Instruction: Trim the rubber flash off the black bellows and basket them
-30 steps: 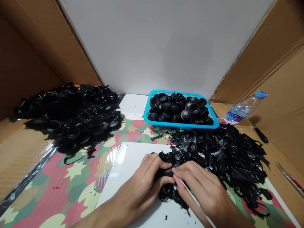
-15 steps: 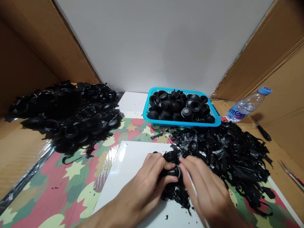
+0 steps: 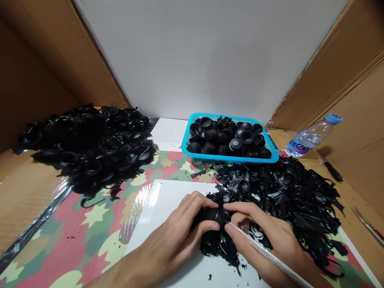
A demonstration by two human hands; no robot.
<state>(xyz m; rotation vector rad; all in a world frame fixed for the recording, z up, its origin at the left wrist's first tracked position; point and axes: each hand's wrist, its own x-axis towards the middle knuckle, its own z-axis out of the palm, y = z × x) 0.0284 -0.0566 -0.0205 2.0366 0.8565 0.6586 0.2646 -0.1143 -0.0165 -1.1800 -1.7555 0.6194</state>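
My left hand [image 3: 177, 226] is closed around a black ribbed rubber bellows [image 3: 218, 216], thumb on the near side and fingers on the far side. One end of the piece points toward my right hand [image 3: 270, 236]. That hand grips a thin tool with a white handle [image 3: 265, 251]; its working tip is too small and dark to make out. The right fingertips are close beside the end of the bellows. Both hands are over a white board [image 3: 160, 208]. Black rubber trimmings [image 3: 223, 250] lie on the board beneath the hands.
Behind the board stands a blue basket [image 3: 234, 159] of ribbed black pieces. A big heap of black scraps [image 3: 294, 196] spreads to the right. More untrimmed-looking black parts [image 3: 93, 160] are piled at left. A water bottle [image 3: 312, 136], a black-handled tool [image 3: 333, 171] and tweezers [image 3: 370, 228] lie far right.
My right hand has turned and drawn back slightly right, so the white handle now shows between thumb and fingers. My left hand still holds the bellows, its pale end no longer showing.
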